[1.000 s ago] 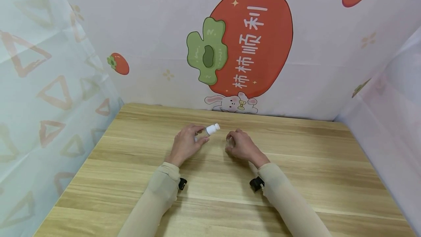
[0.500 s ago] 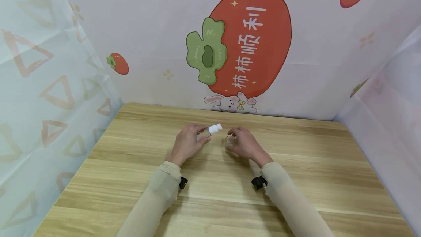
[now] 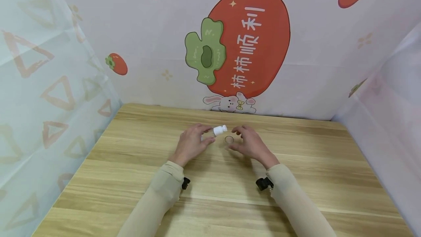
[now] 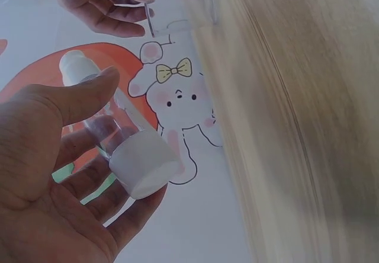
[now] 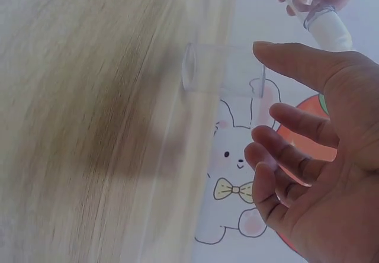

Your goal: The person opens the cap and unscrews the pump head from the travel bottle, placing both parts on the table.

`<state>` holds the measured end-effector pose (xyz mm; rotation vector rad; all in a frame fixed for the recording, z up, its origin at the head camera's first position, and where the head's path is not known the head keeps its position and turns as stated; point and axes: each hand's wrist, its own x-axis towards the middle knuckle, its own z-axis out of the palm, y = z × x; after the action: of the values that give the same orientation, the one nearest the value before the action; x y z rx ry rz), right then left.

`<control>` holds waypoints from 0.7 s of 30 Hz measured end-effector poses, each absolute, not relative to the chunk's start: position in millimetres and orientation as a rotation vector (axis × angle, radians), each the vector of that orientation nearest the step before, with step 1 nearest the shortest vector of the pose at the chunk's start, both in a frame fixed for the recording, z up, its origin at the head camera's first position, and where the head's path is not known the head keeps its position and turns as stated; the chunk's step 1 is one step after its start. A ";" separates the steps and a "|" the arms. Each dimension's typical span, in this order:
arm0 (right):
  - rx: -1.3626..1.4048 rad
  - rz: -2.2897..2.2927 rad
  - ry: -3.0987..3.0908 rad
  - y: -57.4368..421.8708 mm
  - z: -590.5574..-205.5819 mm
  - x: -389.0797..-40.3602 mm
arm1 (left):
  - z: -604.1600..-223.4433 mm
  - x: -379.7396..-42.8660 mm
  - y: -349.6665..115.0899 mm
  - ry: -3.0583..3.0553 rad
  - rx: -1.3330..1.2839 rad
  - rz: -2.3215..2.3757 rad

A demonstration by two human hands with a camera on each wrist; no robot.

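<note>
My left hand (image 3: 192, 142) holds a small clear bottle (image 4: 118, 127) with white parts at both ends, tilted above the table. Its white top (image 3: 219, 130) points right in the head view. Thumb and fingers curl round the clear middle in the left wrist view. A clear cup (image 5: 225, 70) stands upright on the table between the hands; only its round rim (image 3: 229, 139) shows plainly from the head. Beside the cup my right hand (image 3: 252, 145) is spread with loosely bent fingers and holds nothing. In the right wrist view its thumb overlaps the cup's rim; contact is unclear.
The wooden table (image 3: 210, 196) reaches back to a white printed backdrop (image 3: 312, 83) with a large red persimmon and a rabbit. Pale cloth hangs at the left (image 3: 65, 65) and right sides. Both wrists carry small black devices (image 3: 264, 183).
The fingers of my right hand have loosened from the clear cup and drawn off to the right, leaving it standing. My left hand has shifted slightly right with the bottle.
</note>
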<state>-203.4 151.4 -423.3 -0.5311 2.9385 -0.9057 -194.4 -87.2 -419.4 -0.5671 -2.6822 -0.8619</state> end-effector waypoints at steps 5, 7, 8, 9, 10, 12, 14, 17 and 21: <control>-0.568 -0.938 2.948 158.9 -424.2 -201.3 | -418.8 -193.8 -82.5 -2.695 -0.596 -0.833; -0.578 -0.946 2.952 161.2 -424.1 -199.7 | -418.5 -193.4 -80.6 -2.704 -0.603 -0.820; -0.581 -0.949 2.952 162.3 -424.0 -199.0 | -418.2 -193.2 -79.5 -2.706 -0.606 -0.813; -0.581 -0.952 2.952 163.2 -423.5 -197.9 | -417.9 -193.0 -78.4 -2.705 -0.612 -0.813; -0.584 -0.952 2.952 164.3 -423.5 -197.6 | -417.6 -192.8 -77.4 -2.704 -0.616 -0.810; -0.586 -0.953 2.951 165.7 -422.8 -196.6 | -417.3 -192.3 -75.2 -2.704 -0.627 -0.805; -0.586 -0.956 2.946 167.1 -421.7 -195.8 | -417.3 -192.2 -73.2 -2.702 -0.639 -0.806; -0.575 -0.977 2.939 168.2 -418.7 -193.1 | -417.4 -191.8 -69.7 -2.707 -0.653 -0.806; -0.584 -1.025 2.933 169.9 -415.5 -188.9 | -417.1 -190.4 -64.8 -2.718 -0.673 -0.803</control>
<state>-188.9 169.9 -415.5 -0.5845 2.9328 -1.0252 -190.4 -64.8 -417.1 -0.6730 -2.7183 -0.8027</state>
